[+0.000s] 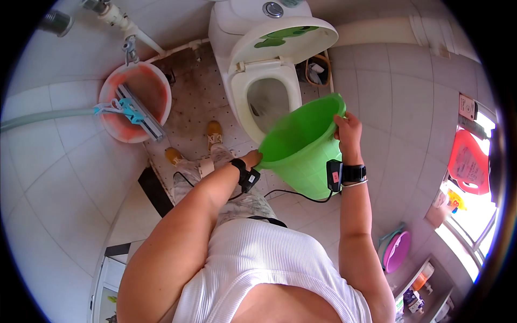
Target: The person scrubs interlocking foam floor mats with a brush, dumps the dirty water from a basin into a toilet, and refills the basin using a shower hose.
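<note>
A green bucket hangs tilted between both hands, its mouth toward the toilet. My left hand grips the near left side of its rim, fingers partly hidden. On the right, my right hand is closed round the rim's upper edge. The toilet's lid is raised, and the bowl stands open just beyond the bucket. Whether the bucket holds anything cannot be made out.
To the left, a mop with a blue clamp lies across a red and white basin under a tap. A small bin stands beside the toilet. A red container is by the window; a pink basin leans at the right wall.
</note>
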A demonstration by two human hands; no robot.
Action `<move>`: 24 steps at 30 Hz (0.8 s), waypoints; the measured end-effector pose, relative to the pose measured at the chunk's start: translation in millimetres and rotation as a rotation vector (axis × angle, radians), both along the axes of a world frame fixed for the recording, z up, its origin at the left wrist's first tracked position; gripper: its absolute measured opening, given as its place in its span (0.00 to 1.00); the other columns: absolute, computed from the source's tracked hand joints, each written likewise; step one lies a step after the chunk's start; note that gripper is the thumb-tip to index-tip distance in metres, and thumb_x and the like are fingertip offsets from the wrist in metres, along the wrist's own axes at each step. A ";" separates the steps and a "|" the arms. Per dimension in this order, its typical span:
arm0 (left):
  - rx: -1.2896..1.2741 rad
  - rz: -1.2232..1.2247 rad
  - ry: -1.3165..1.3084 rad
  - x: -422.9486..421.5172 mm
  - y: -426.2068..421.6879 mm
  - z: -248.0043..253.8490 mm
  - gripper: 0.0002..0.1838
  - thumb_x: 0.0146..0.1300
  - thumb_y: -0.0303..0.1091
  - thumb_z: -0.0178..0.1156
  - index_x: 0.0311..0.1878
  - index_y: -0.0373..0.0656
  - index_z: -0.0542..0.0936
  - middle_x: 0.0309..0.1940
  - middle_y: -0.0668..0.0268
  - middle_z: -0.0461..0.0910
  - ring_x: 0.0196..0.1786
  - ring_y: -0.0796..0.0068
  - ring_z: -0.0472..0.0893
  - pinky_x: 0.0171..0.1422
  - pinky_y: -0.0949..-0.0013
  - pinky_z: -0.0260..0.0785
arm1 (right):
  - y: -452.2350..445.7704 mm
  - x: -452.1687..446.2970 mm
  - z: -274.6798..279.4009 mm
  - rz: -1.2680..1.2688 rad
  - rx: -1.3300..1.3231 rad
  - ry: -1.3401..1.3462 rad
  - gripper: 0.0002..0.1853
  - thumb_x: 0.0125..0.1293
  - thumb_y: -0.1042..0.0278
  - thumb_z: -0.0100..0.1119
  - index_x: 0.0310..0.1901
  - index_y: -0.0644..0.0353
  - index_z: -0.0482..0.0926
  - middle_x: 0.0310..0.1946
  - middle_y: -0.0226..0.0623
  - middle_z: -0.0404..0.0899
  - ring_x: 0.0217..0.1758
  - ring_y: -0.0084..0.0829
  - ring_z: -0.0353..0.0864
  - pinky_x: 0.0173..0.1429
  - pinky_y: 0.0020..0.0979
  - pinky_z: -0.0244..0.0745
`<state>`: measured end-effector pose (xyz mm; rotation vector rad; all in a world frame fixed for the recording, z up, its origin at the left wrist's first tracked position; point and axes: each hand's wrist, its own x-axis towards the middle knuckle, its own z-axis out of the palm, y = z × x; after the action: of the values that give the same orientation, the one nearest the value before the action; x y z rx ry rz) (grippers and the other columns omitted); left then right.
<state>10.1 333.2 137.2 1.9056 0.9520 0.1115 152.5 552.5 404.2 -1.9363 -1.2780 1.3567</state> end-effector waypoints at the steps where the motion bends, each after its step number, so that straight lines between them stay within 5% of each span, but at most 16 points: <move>1: 0.000 0.004 -0.003 1.2 -1.3 -0.6 0.35 0.26 0.36 0.72 0.43 0.32 0.74 0.43 0.52 0.74 0.49 0.52 0.73 0.53 0.62 0.65 | 2.9 -6.7 2.1 0.004 0.000 -0.003 0.13 0.56 0.76 0.57 0.41 0.75 0.73 0.15 0.30 0.70 0.10 0.18 0.62 0.13 0.21 0.53; 4: -0.103 0.094 -0.175 2.1 -3.1 12.8 0.26 0.39 0.35 0.67 0.43 0.31 0.74 0.44 0.50 0.73 0.50 0.50 0.72 0.53 0.62 0.66 | 11.0 -28.1 9.1 0.079 0.010 -0.005 0.14 0.56 0.75 0.58 0.42 0.75 0.72 0.14 0.31 0.70 0.10 0.18 0.65 0.13 0.22 0.56; 6: -0.335 0.309 -0.276 2.4 -1.2 37.0 0.15 0.55 0.31 0.54 0.44 0.30 0.74 0.43 0.48 0.74 0.48 0.53 0.74 0.50 0.64 0.67 | 16.1 -41.6 12.2 0.158 0.002 -0.031 0.15 0.56 0.74 0.59 0.41 0.76 0.72 0.15 0.32 0.72 0.11 0.18 0.66 0.13 0.22 0.57; 10: -0.560 0.498 -0.445 5.4 -0.7 51.8 0.14 0.63 0.27 0.41 0.42 0.29 0.74 0.40 0.49 0.75 0.41 0.57 0.77 0.41 0.64 0.70 | 21.2 -63.9 14.6 0.204 0.020 -0.041 0.15 0.56 0.74 0.60 0.41 0.76 0.73 0.15 0.33 0.73 0.11 0.19 0.67 0.14 0.22 0.59; 13: -0.557 0.565 -0.619 4.7 1.6 57.4 0.13 0.63 0.30 0.44 0.40 0.29 0.74 0.36 0.52 0.76 0.34 0.61 0.77 0.32 0.62 0.69 | 23.9 -74.2 18.0 0.226 0.038 -0.085 0.16 0.55 0.73 0.60 0.41 0.76 0.73 0.15 0.34 0.73 0.11 0.19 0.68 0.14 0.22 0.60; 18: -1.139 0.762 -0.648 8.3 11.5 60.2 0.12 0.63 0.31 0.46 0.39 0.30 0.74 0.31 0.54 0.76 0.33 0.63 0.77 0.28 0.60 0.69 | 21.8 -59.0 28.6 0.190 0.029 -0.118 0.19 0.55 0.73 0.61 0.45 0.76 0.72 0.16 0.33 0.73 0.11 0.19 0.68 0.14 0.21 0.61; 19: -1.131 0.759 -0.646 7.9 9.8 44.8 0.12 0.63 0.31 0.46 0.39 0.30 0.74 0.31 0.54 0.76 0.33 0.63 0.77 0.28 0.60 0.69 | 19.3 -49.9 32.1 0.187 0.038 -0.115 0.19 0.55 0.73 0.61 0.45 0.76 0.72 0.16 0.33 0.73 0.11 0.19 0.68 0.14 0.21 0.61; 20: -0.550 0.461 -0.499 3.5 8.5 28.6 0.12 0.62 0.32 0.47 0.40 0.31 0.74 0.32 0.55 0.76 0.34 0.63 0.77 0.28 0.60 0.69 | 15.3 -39.0 37.0 0.137 0.039 -0.108 0.19 0.55 0.73 0.62 0.46 0.76 0.71 0.16 0.33 0.72 0.11 0.19 0.67 0.14 0.21 0.61; 22: 0.031 0.144 -0.323 -6.7 15.4 35.6 0.13 0.61 0.32 0.49 0.41 0.32 0.74 0.33 0.55 0.76 0.36 0.62 0.77 0.27 0.59 0.69 | -0.3 -22.4 53.3 0.029 0.060 -0.071 0.22 0.55 0.72 0.62 0.49 0.76 0.70 0.16 0.31 0.71 0.11 0.18 0.66 0.13 0.20 0.59; 24: -0.404 0.499 -0.401 -17.6 25.8 71.4 0.14 0.61 0.34 0.51 0.46 0.34 0.72 0.37 0.56 0.76 0.39 0.61 0.77 0.30 0.58 0.70 | -19.0 -1.2 68.8 -0.046 0.076 -0.076 0.22 0.56 0.73 0.62 0.49 0.76 0.70 0.15 0.30 0.70 0.11 0.18 0.65 0.13 0.20 0.57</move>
<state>-7.6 359.0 208.5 1.1891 1.0551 0.5325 151.3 533.5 473.0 -1.9695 -1.2927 1.2052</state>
